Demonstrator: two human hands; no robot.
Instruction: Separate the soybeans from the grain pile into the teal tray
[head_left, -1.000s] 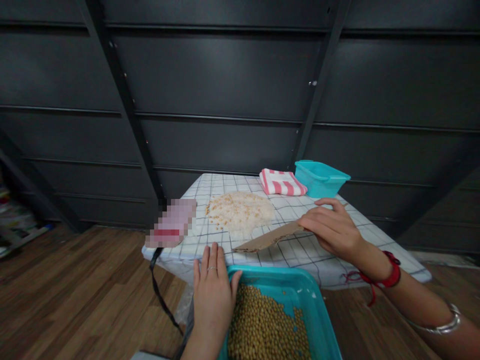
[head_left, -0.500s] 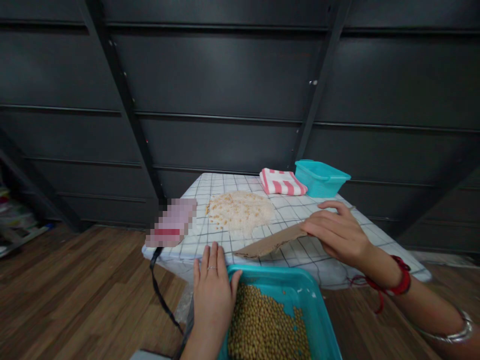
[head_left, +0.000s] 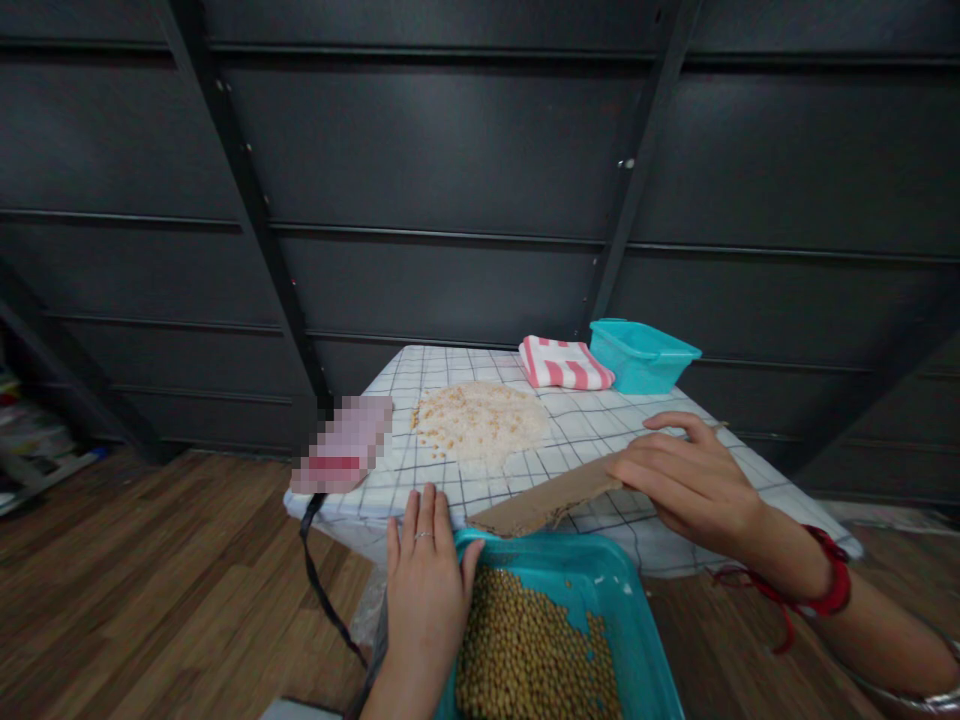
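Observation:
My left hand [head_left: 424,590] grips the near left rim of a teal tub [head_left: 628,620] full of brown beans [head_left: 529,655], held below the table's front edge. My right hand [head_left: 694,482] is closed on a flat strip of brown cardboard [head_left: 546,500], its far end lying at the table's front edge just above the tub. A pile of pale grains mixed with yellow beans [head_left: 480,421] lies on the checked tablecloth [head_left: 592,425] beyond the cardboard.
A folded pink-and-white striped cloth [head_left: 564,365] and a small teal container [head_left: 641,357] sit at the table's back right. A blurred pink object [head_left: 343,444] with a black strap [head_left: 319,580] hangs at the left corner. Dark wall panels stand behind; wooden floor surrounds.
My right hand has drawn the cardboard toward me and to the right, bringing its end to the table's front edge over the tub. The left hand and tub stay put.

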